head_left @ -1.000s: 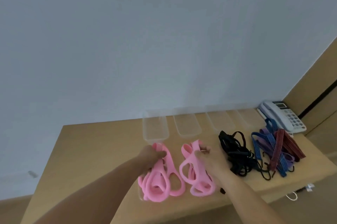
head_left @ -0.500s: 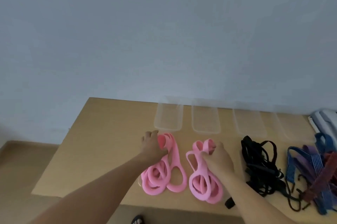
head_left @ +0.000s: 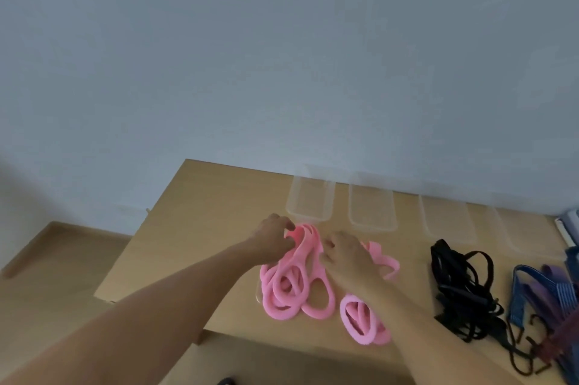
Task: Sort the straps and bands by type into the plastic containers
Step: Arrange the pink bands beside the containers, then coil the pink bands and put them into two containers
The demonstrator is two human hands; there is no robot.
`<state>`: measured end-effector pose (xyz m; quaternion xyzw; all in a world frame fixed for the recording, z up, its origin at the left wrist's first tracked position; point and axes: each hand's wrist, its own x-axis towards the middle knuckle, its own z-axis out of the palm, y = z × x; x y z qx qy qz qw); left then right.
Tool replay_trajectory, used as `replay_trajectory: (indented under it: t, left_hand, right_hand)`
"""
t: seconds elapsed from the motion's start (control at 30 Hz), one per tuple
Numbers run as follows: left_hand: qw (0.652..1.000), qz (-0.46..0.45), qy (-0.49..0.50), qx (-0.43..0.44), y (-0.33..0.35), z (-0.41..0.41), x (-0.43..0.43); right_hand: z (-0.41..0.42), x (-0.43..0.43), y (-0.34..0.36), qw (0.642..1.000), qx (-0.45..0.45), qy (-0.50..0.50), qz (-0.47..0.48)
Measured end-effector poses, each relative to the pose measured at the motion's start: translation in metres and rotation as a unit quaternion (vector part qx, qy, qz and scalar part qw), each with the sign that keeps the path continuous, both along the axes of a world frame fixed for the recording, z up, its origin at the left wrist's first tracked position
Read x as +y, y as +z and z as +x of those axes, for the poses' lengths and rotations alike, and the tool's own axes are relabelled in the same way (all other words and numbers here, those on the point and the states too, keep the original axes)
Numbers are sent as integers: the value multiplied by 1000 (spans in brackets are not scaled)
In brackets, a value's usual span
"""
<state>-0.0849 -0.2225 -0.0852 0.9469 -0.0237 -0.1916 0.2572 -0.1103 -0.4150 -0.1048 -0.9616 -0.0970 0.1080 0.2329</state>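
Two heaps of pink loop bands lie on the wooden table (head_left: 200,228). My left hand (head_left: 274,232) grips the far end of the left pink heap (head_left: 291,290), which lies partly over a clear container (head_left: 257,295). My right hand (head_left: 347,254) reaches across, and its curled fingers hold the same heap's right edge. The right pink heap (head_left: 363,320) lies loose under my right forearm. Several empty clear plastic containers stand in a row at the back, such as the leftmost one (head_left: 308,196) and the one beside it (head_left: 371,207).
A tangle of black straps (head_left: 460,284) lies right of the pink bands. Blue, purple and dark red hooked cords (head_left: 548,293) are piled at the far right. A white telephone's edge (head_left: 570,224) shows at the right border. A grey wall stands behind the table.
My right hand has let go of the right pink heap and moved left onto the left heap. The left hand stays on that heap. The camera has moved closer and turned left.
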Motion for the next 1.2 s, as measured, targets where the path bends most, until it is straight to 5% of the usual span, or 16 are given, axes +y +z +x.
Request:
replay_trajectory:
  t: [0.2, 0.53, 0.7, 0.9, 1.2]
  left_hand:
    - [998, -17, -56, -11, -1, 12, 32]
    - [990, -49, -134, -6, 0, 11, 48]
    - [986, -77, -149, 17, 18, 9, 49]
    - [976, -166, -118, 80, 42, 8, 43]
    - [947, -318, -43, -19, 112, 21, 29]
  right_hand:
    - [-22, 39, -13, 994, 54, 96, -6]
    - [-39, 57, -27, 987, 23, 132, -87]
    - [-32, 51, 4, 993, 43, 105, -41]
    - [-6, 32, 56, 998, -42, 36, 29]
    - [27, 25, 142, 962, -143, -33, 230]
